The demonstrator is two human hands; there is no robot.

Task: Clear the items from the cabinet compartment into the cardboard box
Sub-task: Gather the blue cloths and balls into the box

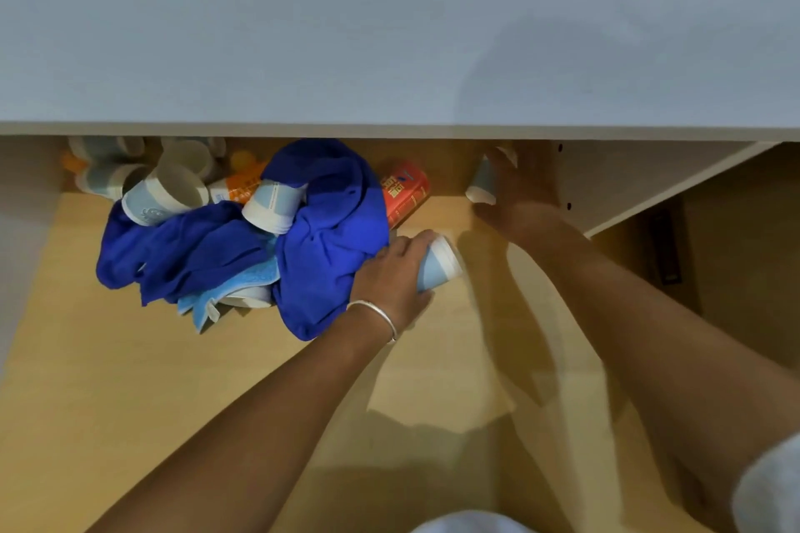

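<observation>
Compartment floor [130, 381]: blue cloths [329, 238], cups, orange cans heaped far left. Left hand [391, 277] curls round a lying cup [439, 264], ready to lift. Right hand [519, 195], blurred, wraps another cup [481, 182] at the far right. Box unseen.

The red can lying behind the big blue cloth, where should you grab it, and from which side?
Grip the red cylindrical can around its round middle, coming from the right, where bare wooden shelf is open. It lies tipped on its side, and the crumpled dark blue cloth covers its left end, so that side looks blocked. Its far end is partly hidden.
</observation>
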